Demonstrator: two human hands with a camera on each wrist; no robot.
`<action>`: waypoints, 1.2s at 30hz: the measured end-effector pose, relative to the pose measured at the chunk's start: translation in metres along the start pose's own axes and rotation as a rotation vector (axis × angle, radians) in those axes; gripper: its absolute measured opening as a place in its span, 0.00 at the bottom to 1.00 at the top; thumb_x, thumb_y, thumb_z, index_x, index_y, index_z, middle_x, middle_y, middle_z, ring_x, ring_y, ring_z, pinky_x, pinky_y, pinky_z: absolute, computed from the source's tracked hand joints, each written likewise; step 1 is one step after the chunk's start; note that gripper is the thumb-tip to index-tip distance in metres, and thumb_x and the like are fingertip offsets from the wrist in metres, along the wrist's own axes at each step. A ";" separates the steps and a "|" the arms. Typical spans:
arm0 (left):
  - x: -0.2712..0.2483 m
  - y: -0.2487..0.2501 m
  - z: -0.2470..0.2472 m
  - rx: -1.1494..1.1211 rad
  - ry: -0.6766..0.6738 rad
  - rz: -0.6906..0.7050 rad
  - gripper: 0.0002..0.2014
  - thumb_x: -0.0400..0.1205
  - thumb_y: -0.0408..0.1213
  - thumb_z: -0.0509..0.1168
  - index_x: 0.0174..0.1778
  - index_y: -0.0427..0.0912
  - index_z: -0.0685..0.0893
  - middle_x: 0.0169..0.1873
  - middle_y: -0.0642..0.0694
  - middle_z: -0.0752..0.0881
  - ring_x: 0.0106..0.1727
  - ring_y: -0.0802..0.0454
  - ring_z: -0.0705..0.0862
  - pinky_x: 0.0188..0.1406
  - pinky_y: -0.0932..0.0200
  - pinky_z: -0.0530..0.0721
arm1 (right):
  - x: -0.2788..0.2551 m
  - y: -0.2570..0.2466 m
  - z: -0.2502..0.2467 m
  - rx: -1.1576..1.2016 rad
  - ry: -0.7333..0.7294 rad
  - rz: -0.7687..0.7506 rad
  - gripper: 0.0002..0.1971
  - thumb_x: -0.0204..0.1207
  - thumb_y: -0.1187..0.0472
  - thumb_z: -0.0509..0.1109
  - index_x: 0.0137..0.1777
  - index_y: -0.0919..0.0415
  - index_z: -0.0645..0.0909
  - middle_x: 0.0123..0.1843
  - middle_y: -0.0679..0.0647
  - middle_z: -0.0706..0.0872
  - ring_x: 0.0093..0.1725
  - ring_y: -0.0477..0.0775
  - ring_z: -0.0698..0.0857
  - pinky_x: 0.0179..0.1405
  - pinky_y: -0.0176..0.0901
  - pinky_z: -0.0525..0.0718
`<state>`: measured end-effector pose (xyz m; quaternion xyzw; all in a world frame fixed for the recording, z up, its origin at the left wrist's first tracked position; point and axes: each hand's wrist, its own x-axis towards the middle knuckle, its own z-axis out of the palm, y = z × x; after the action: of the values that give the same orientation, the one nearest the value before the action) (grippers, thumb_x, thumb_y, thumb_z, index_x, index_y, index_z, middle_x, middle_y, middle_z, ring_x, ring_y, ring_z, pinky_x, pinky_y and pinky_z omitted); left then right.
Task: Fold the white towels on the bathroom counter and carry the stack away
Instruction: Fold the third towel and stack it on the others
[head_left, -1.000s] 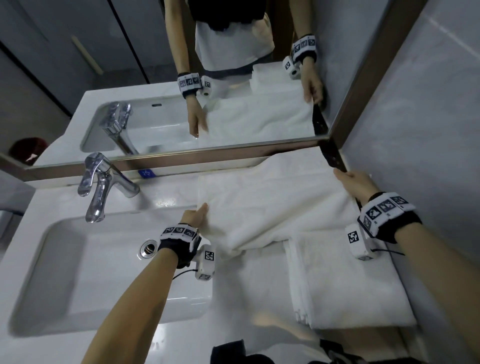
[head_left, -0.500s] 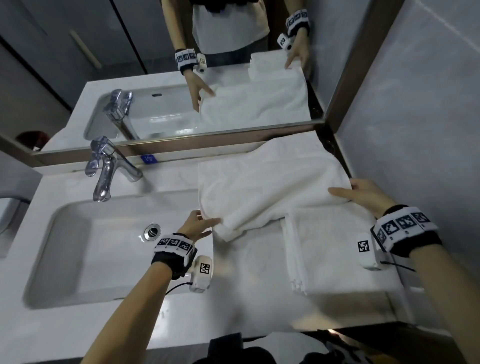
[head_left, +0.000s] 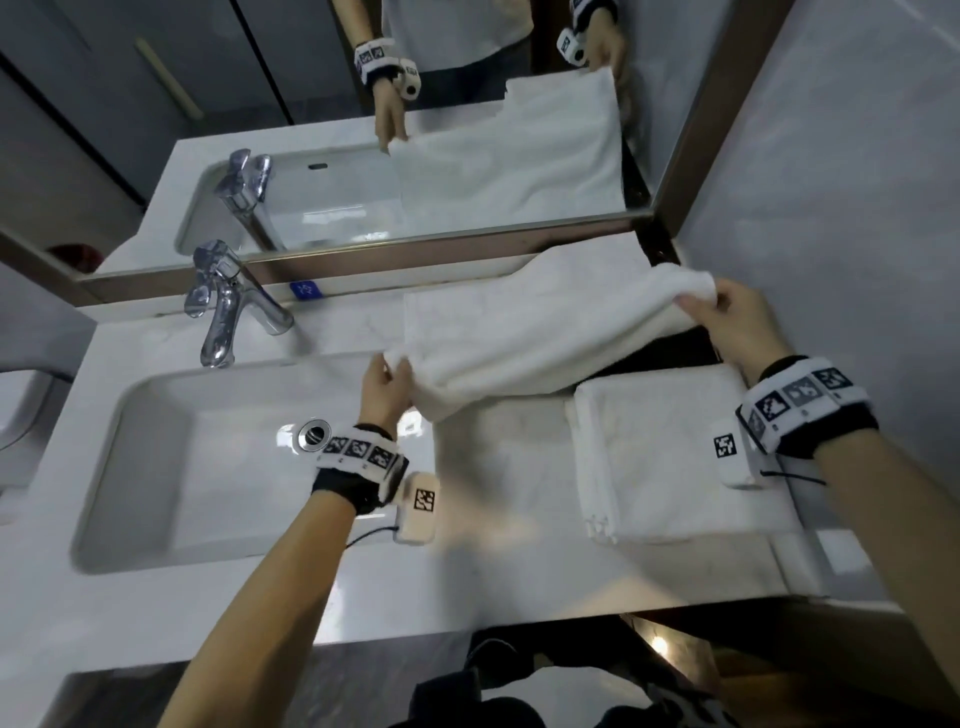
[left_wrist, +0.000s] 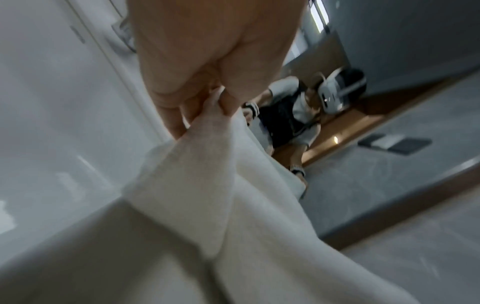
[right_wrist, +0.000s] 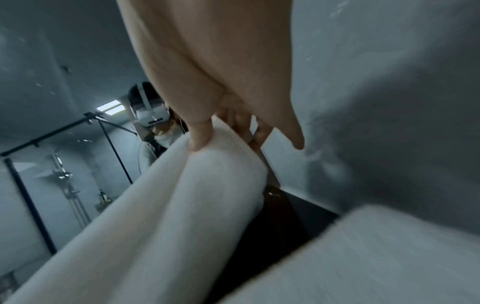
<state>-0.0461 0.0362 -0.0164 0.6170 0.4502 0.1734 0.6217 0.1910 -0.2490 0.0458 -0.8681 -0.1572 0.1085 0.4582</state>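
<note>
A loose white towel (head_left: 535, 332) hangs lifted between both hands above the counter (head_left: 498, 525), its far edge still lying by the mirror. My left hand (head_left: 390, 375) pinches its near left corner beside the sink; the left wrist view shows thumb and fingers (left_wrist: 228, 102) clamped on the cloth (left_wrist: 207, 164). My right hand (head_left: 719, 312) grips the bunched right end near the wall; the right wrist view shows the thumb (right_wrist: 200, 135) pressing into the towel (right_wrist: 197, 185). A folded white towel stack (head_left: 670, 452) lies on the counter at the right, under my right wrist.
The sink basin (head_left: 171, 467) with a chrome tap (head_left: 223, 306) fills the left half of the counter. The mirror (head_left: 415, 135) runs along the back. A grey tiled wall (head_left: 852, 208) closes off the right side. Dark floor lies below the counter's front edge.
Both hands went from resting on the towel's edges to pinching them and lifting the cloth off the counter. The folded stack underneath is more exposed.
</note>
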 end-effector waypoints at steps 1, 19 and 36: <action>0.003 0.010 -0.004 -0.047 0.011 0.023 0.04 0.86 0.34 0.55 0.47 0.41 0.72 0.46 0.40 0.79 0.46 0.47 0.79 0.51 0.45 0.80 | 0.003 -0.010 -0.002 0.007 0.046 -0.014 0.16 0.80 0.54 0.67 0.63 0.62 0.81 0.52 0.54 0.83 0.52 0.52 0.79 0.51 0.45 0.76; -0.009 -0.044 -0.024 0.604 -0.439 -0.466 0.14 0.78 0.52 0.68 0.39 0.44 0.80 0.40 0.48 0.86 0.41 0.54 0.83 0.37 0.60 0.82 | -0.057 0.037 -0.020 -0.223 -0.215 0.479 0.20 0.77 0.49 0.69 0.43 0.70 0.83 0.50 0.66 0.86 0.54 0.65 0.84 0.57 0.53 0.80; -0.042 -0.057 -0.032 0.320 -0.409 -0.469 0.08 0.78 0.36 0.70 0.37 0.38 0.79 0.34 0.44 0.79 0.34 0.52 0.78 0.26 0.68 0.83 | -0.079 0.034 -0.013 0.279 -0.064 0.531 0.16 0.74 0.65 0.73 0.58 0.75 0.81 0.48 0.61 0.85 0.42 0.53 0.84 0.30 0.35 0.88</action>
<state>-0.1126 0.0135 -0.0492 0.6085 0.4673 -0.1739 0.6174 0.1280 -0.3063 0.0278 -0.8037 0.0775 0.2725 0.5233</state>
